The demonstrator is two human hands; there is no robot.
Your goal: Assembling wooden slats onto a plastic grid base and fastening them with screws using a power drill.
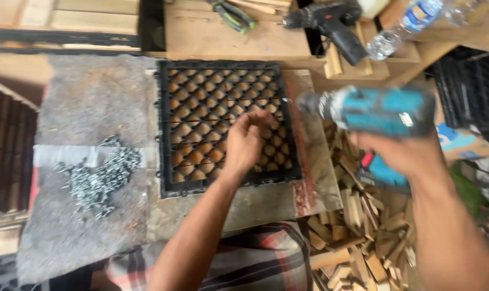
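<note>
Two hands busy: my left hand (246, 141) pinches on black plastic lattice tile (227, 126), centre bench; right hand (403, 153) clamps blurred teal cordless drill (371, 110). Fastening step, I judge; next needs bit aligned. Grey screw pile (97, 175) left.

Screw pile (98, 175), black drill (330, 21), bottle (401, 27)

plastic bottle (398, 27) top right, lying tilted, clear with a blue label | cardboard box (463, 143) right edge, tan with a blue mark, partly hidden
</note>
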